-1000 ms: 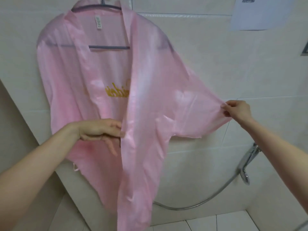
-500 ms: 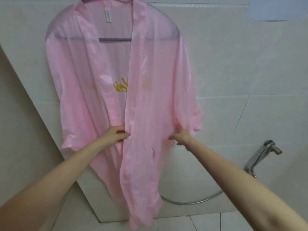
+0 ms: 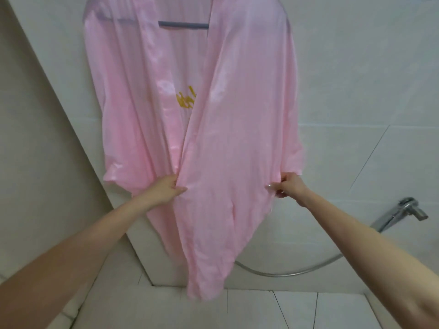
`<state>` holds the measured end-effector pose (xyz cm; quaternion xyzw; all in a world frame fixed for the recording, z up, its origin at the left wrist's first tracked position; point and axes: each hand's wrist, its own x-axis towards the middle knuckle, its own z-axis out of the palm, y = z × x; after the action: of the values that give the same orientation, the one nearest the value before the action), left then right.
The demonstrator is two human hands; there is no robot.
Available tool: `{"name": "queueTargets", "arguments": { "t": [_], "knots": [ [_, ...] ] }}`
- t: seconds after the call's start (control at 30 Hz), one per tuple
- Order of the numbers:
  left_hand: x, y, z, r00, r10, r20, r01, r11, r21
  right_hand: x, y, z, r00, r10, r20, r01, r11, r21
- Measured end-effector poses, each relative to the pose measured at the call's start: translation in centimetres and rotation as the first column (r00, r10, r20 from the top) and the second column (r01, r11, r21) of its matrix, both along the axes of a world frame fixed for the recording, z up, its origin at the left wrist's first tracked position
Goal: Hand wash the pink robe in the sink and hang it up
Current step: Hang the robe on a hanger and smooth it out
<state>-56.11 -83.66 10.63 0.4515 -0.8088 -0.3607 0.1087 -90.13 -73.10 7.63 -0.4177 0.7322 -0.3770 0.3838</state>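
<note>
both hands pinching the hanging pink robe

your left arm and right arm are reaching up and forward from the bottom corners of the view, bare to the wrist. your left hand is gripping the inner front edge of the pink robe, with its fingers curled and the thumb pressing the cloth against them. your right hand is pinching the robe's outer side edge at about the same height, fingertips bunched together on the fabric, knuckles facing you. between the two hands the front panel is being held out fairly flat, and below them it is tapering down to a point just above the tiled floor.

the robe is hanging on a grey hanger, whose bar is showing through the open neckline near the top of the view. some yellow lettering is peeking out in the gap between the two front panels. behind it all, the pale tiled wall is carrying a metal hose that is looping under the robe's hem, and a chrome tap is sticking out to the right, well apart from the cloth.
</note>
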Motion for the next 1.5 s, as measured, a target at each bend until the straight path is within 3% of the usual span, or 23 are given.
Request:
{"name": "queueTargets", "arguments": {
  "t": [0.07,0.13,0.2,0.27,0.33,0.37,0.43,0.5,0.57,0.6,0.63,0.7,0.73,0.77,0.83,0.9,0.97,1.03,1.13,1.23,1.33,1.43,1.5],
  "knots": [
    [1.1,-0.5,0.2,0.989,-0.144,-0.029,0.143,0.896,0.421,-0.6,1.3,0.8,0.972,0.220,0.087,-0.232,0.957,0.173],
    [1.5,-0.5,0.9,0.981,-0.191,0.023,0.159,0.871,0.464,-1.3,1.5,0.6,0.982,0.190,0.003,-0.187,0.962,0.199],
    [0.5,-1.3,1.0,0.994,0.000,0.110,-0.009,0.997,0.079,-2.1,0.8,0.2,0.930,-0.127,-0.345,0.133,0.991,-0.005],
    [-0.7,-1.4,1.2,0.982,0.149,0.120,-0.114,0.960,-0.256,-1.6,0.7,0.8,0.954,-0.060,-0.295,0.065,0.998,0.009],
    [-1.4,-1.8,0.8,0.991,0.041,0.129,-0.027,0.994,-0.102,-0.5,1.5,1.5,0.947,0.211,-0.242,-0.162,0.965,0.205],
    [-1.2,-1.9,0.6,0.990,-0.005,0.144,0.011,0.999,-0.045,-0.5,1.3,1.5,0.938,0.183,-0.294,-0.124,0.970,0.209],
    [-0.6,-2.6,0.7,0.976,0.146,0.160,-0.105,0.964,-0.243,-1.2,0.6,1.1,0.900,-0.114,-0.420,0.127,0.992,0.004],
    [-0.1,-2.6,0.6,0.951,0.299,0.080,-0.224,0.843,-0.490,-1.6,1.0,1.4,0.942,-0.036,-0.334,0.062,0.996,0.067],
    [0.0,-1.9,0.5,0.994,0.072,0.079,-0.055,0.978,-0.202,-1.0,2.5,1.6,0.943,0.332,0.013,-0.318,0.889,0.331],
    [0.3,-1.4,0.5,0.992,-0.074,0.098,0.070,0.997,0.044,-0.7,2.9,1.7,0.905,0.422,0.052,-0.409,0.831,0.376],
    [0.6,-1.1,0.9,0.981,-0.155,0.120,0.139,0.982,0.130,-0.7,2.6,1.7,0.914,0.403,0.041,-0.384,0.828,0.408],
    [0.8,-2.4,1.6,0.984,-0.041,0.174,0.075,0.979,-0.191,-1.2,1.3,1.5,0.933,0.086,-0.350,-0.026,0.984,0.174],
    [1.0,-2.9,1.8,0.987,0.095,0.133,-0.039,0.926,-0.374,-1.8,1.0,1.4,0.912,-0.008,-0.410,0.037,0.997,0.064],
    [1.3,-3.3,2.0,0.987,0.141,0.083,-0.096,0.909,-0.405,-1.9,0.8,1.8,0.935,0.017,-0.353,0.002,0.998,0.055],
    [1.7,-3.0,1.8,0.996,-0.022,0.089,0.040,0.979,-0.201,-1.8,1.6,2.0,0.961,0.278,-0.012,-0.264,0.925,0.273],
    [2.2,-2.5,1.5,0.997,-0.017,0.081,0.028,0.991,-0.130,-2.0,1.7,1.8,0.955,0.283,-0.092,-0.238,0.911,0.335],
    [2.2,-2.4,1.6,0.986,0.148,-0.077,-0.158,0.976,-0.151,-2.5,0.9,1.2,0.924,0.017,-0.382,0.007,0.998,0.062],
    [1.8,-2.0,1.4,0.949,0.217,-0.230,-0.201,0.975,0.092,-2.5,0.7,0.7,0.968,-0.091,-0.233,0.077,0.995,-0.071],
    [1.1,-0.7,-0.2,0.891,0.289,-0.349,-0.107,0.883,0.458,-2.0,1.6,-0.8,0.997,-0.012,0.079,0.015,0.999,-0.040],
    [1.1,0.3,-2.8,0.926,0.191,-0.325,-0.064,0.929,0.364,-1.8,2.9,-2.4,0.973,0.034,0.229,-0.016,0.997,-0.080],
    [1.0,1.2,-5.8,0.995,0.023,-0.101,-0.008,0.988,0.153,-1.3,3.6,-4.2,0.991,-0.021,0.134,0.030,0.997,-0.067],
    [0.5,2.5,-8.6,0.985,-0.127,0.112,0.115,0.987,0.109,0.6,3.4,-5.1,0.957,-0.278,-0.085,0.285,0.955,0.079],
    [-0.8,4.2,-9.3,0.984,-0.172,0.048,0.164,0.977,0.140,3.3,3.6,-4.1,0.939,-0.009,-0.344,0.132,0.932,0.337]
  ]
}}
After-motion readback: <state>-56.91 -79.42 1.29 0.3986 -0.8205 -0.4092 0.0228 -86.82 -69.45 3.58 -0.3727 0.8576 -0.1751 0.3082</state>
